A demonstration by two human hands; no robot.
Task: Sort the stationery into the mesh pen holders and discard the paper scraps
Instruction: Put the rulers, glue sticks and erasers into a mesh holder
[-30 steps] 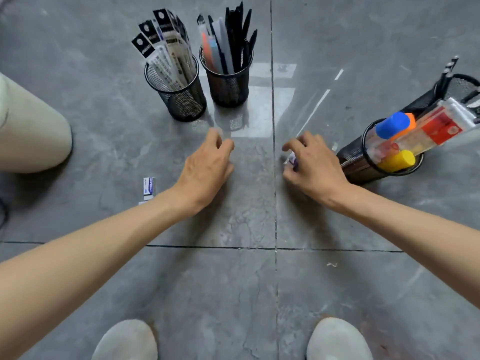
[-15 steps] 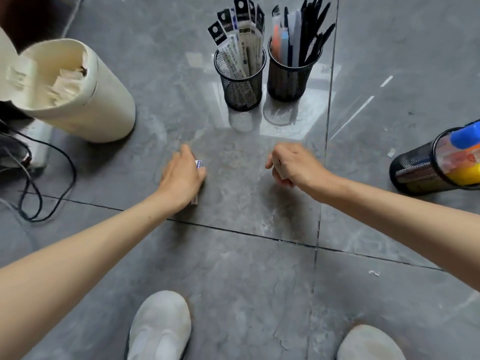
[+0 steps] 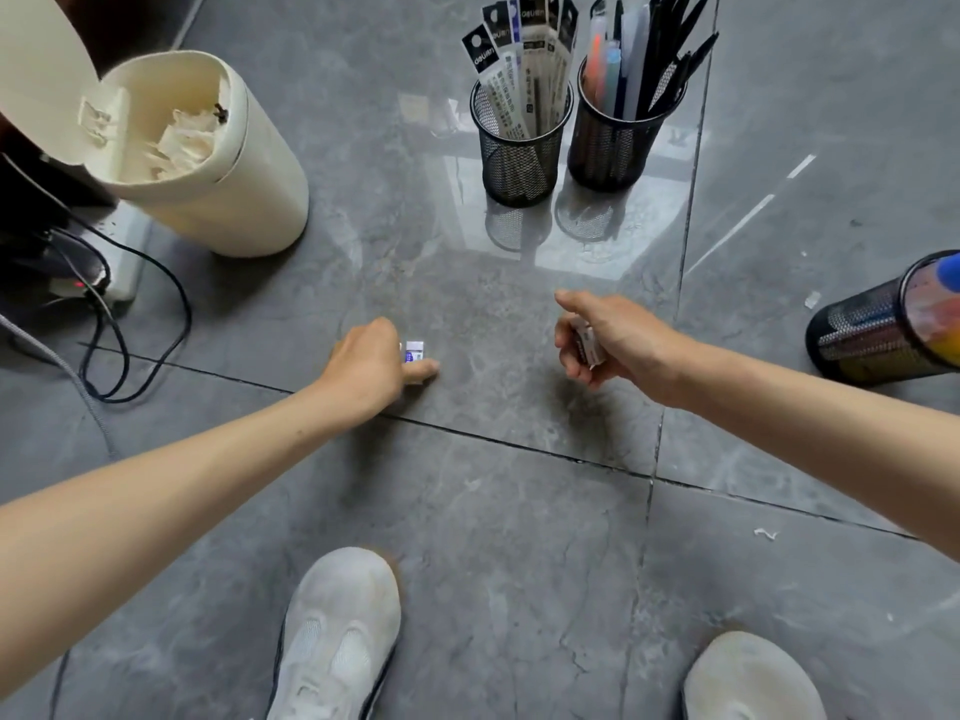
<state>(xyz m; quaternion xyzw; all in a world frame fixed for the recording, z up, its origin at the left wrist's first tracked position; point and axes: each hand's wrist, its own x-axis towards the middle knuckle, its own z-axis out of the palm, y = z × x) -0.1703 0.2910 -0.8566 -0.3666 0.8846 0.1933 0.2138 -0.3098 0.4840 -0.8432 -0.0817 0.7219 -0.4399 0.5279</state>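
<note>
Since half a second ago the left hand (image 3: 363, 366) has uncovered more of the eraser (image 3: 415, 350), and the right hand (image 3: 618, 340) has turned so that what it carries shows. The left hand now pinches the white eraser with its blue label between thumb and curled fingers, low over the grey tiled floor (image 3: 519, 537); whether the eraser touches the floor cannot be told. The right hand, well apart from the left, has its fingers curled round a small white block (image 3: 589, 346) with a dark edge, held clear of the floor.

Beyond the hands two black mesh pen holders stand upright, just beside each other: the left holder (image 3: 519, 158) carries packaged refills (image 3: 524, 59), the right holder (image 3: 613, 142) carries pens (image 3: 649, 54). A third mesh holder (image 3: 867, 330) lies on its side at the right edge, with coloured markers (image 3: 940, 314) in its mouth. A paper scrap (image 3: 813, 299) lies near it, and another scrap (image 3: 766, 534) lies under the right forearm.

At the far left a cream bin (image 3: 234, 200) stands with its lid (image 3: 41, 75) raised and crumpled paper (image 3: 182, 140) inside. Beside it are a power strip (image 3: 122, 262) and black cables (image 3: 156, 324). Two white shoes, one (image 3: 337, 631) and the other (image 3: 748, 678), show at the bottom.
</note>
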